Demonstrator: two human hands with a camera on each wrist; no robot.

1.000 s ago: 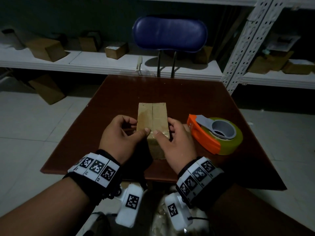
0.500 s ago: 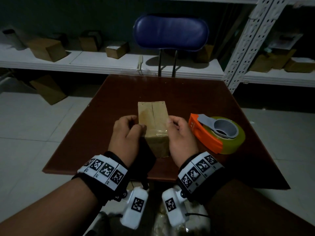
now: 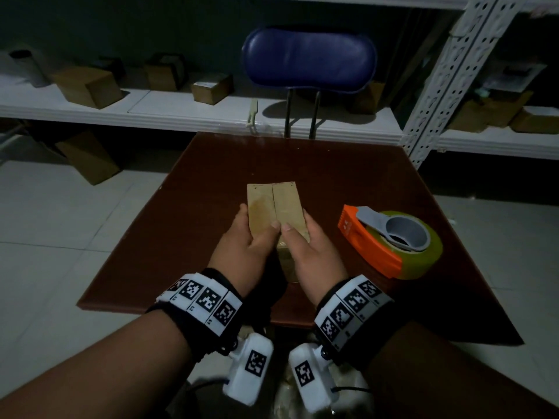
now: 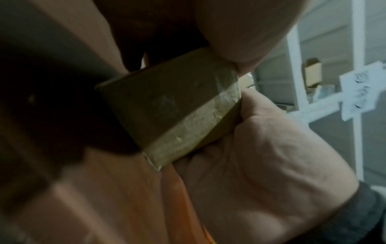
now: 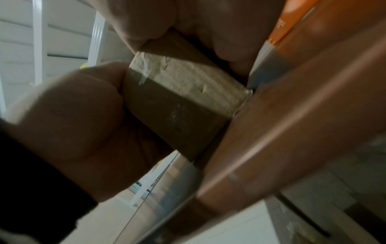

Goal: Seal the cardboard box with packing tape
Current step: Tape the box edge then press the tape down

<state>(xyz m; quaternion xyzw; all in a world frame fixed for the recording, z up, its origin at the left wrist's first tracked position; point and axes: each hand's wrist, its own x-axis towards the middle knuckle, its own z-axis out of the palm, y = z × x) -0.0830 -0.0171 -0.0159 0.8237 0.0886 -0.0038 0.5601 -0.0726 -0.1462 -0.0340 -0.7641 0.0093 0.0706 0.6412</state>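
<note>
- Both thumbs have come back together on top of the cardboard box (image 3: pixel 273 207), after sitting apart at its sides half a second ago; the box looks raised at its near end now.
- Left hand (image 3: pixel 245 246) grips the box's left side, fingers curled round it, thumb pressing the top by the centre seam.
- Right hand (image 3: pixel 311 249) grips the right side the same way, thumb touching the left one.
- Box sits between the two palms, over the near part of the table (image 3: pixel 211 176).
- Wrist views show a clear strip of tape (image 4: pixel 225 97) over the near end; how far it runs along the top seam I can't quite tell in this light.
- Step in hand, I'd say: smoothing tape down.
- Tape dispenser (image 3: pixel 390 243) rests just right of the right hand; next calls for freeing that hand to fetch it.
</note>
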